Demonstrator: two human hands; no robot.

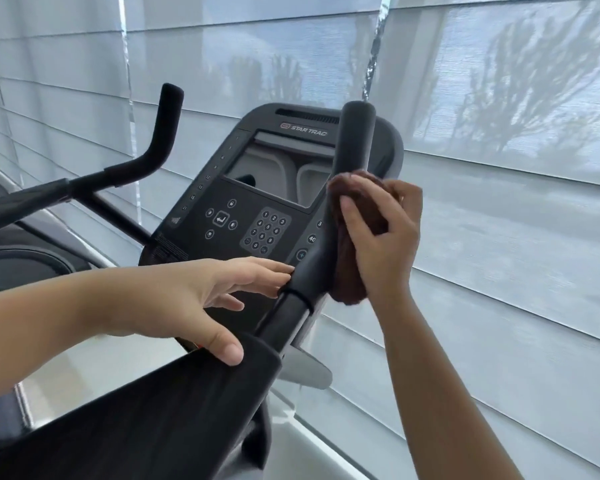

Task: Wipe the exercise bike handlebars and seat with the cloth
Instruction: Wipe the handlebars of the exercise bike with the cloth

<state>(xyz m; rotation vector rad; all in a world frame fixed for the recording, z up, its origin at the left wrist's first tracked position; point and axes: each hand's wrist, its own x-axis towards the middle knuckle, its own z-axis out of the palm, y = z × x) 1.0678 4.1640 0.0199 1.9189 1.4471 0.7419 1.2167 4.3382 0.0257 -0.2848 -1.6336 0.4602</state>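
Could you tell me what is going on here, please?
A person is wiping an exercise bike. The right-hand grip holds a brown cloth against the right handlebar, below its upright end. The left-hand grip is open, with its fingertips touching the same bar lower down. Nothing touches the left handlebar, and the seat is out of view.

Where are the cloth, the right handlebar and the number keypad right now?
cloth [349,275]: head view, on its lower hanging end.
right handlebar [357,140]: head view, on the upright padded part above the cloth.
number keypad [265,232]: head view, on the middle of its digit buttons.
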